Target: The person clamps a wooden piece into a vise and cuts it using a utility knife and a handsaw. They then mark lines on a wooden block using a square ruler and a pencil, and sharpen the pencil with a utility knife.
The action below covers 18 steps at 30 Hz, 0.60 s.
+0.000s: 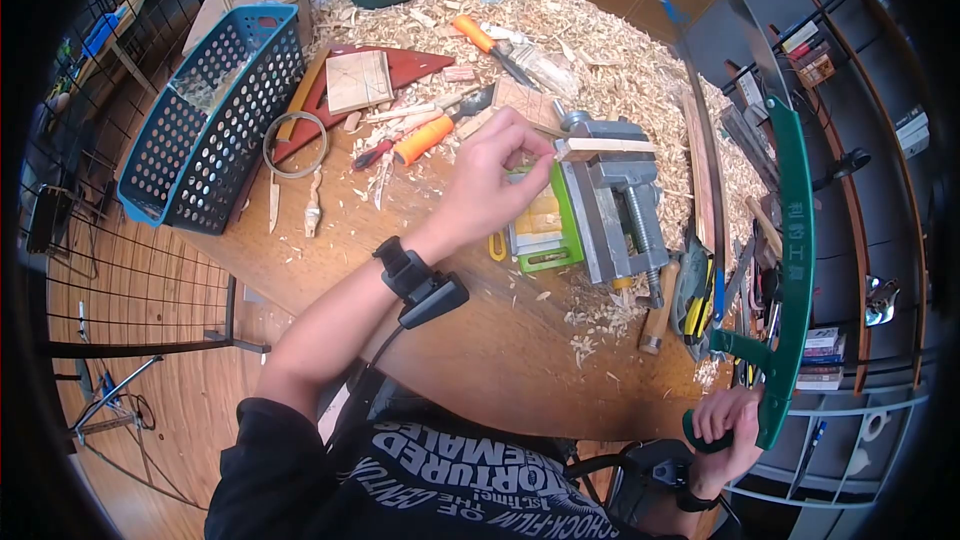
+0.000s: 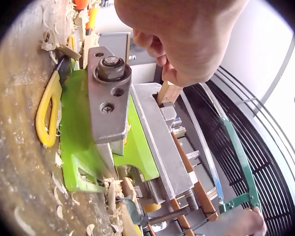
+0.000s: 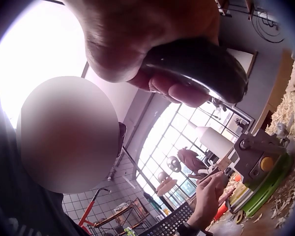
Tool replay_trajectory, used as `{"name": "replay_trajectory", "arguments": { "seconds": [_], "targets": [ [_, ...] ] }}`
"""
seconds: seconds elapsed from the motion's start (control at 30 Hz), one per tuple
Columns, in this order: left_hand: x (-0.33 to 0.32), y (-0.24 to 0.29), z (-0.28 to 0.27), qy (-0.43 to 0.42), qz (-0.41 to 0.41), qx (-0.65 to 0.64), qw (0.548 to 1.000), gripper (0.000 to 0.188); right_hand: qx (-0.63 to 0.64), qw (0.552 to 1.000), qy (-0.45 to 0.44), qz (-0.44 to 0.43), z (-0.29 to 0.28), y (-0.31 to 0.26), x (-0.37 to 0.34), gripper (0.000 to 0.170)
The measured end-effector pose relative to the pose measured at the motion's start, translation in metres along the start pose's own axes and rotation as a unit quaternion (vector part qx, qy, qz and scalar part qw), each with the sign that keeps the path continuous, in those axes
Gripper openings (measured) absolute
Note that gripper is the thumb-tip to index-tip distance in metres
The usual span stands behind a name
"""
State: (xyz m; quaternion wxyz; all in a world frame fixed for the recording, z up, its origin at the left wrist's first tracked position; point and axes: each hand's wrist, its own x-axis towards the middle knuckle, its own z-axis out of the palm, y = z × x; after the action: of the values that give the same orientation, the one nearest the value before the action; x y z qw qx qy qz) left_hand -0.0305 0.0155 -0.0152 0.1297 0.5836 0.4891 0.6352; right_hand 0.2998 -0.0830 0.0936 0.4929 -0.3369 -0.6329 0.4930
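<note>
Pinching the strip [image 1: 612, 146] at its nearest end, my left fingers [image 1: 530, 136] are just beside the vise [image 1: 594, 215], which stands on the counter [image 1: 470, 340] with the strip across its top. My right fingers [image 1: 712, 425] grasp the saw [image 1: 793, 230], well apart from the strip. I judge positioning nearly done; no cut is visible, so sawing apparently remains.
</note>
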Motion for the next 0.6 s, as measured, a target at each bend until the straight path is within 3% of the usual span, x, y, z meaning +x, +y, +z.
{"name": "replay_trajectory", "arguments": {
  "seconds": [0.37, 0.43, 0.6],
  "targets": [
    [0.001, -0.002, -0.002, -0.015, -0.037, -0.043, 0.998, 0.006, -0.012, 0.999, -0.014, 0.027, -0.003, 0.0, -0.002, 0.031],
    [0.001, -0.003, -0.002, -0.02, -0.056, -0.041, 0.997, 0.006, -0.005, 0.998, 0.063, 0.029, -0.006, 0.0, -0.002, 0.027],
    [0.002, 0.002, -0.002, -0.022, -0.077, -0.039, 0.996, 0.006, 0.0, 0.995, 0.103, 0.009, -0.025, 0.008, -0.002, 0.021]
  ]
}}
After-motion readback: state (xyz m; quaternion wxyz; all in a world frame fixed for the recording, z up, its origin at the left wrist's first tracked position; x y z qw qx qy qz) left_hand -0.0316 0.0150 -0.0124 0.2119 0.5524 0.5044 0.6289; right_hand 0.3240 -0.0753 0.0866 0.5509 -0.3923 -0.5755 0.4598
